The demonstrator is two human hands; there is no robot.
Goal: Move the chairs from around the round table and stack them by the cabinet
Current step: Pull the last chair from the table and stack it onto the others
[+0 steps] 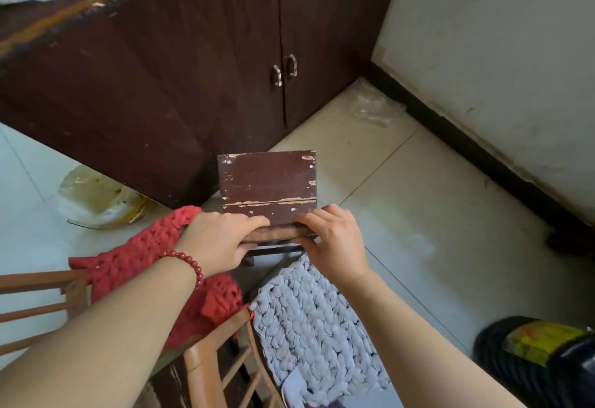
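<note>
A small dark brown wooden chair (267, 182) with chipped paint stands or hangs just in front of the dark cabinet (180, 79), near its corner. Both my hands grip the chair's near top rail: my left hand (222, 240), with a red bead bracelet on the wrist, at the left end, and my right hand (335, 240) at the right end. Under my arms are two lighter wooden chairs, one with a red knitted cushion (145, 256) and one with a grey knitted cushion (315, 327). The dark chair's legs are hidden.
The cabinet doors with two metal handles (285, 69) face the tiled floor (418, 201). A white wall with a black skirting (483, 150) runs on the right. Plastic bags lie at the left (96, 198) and in the far corner (373, 108). A black object with a yellow label (541, 356) sits bottom right.
</note>
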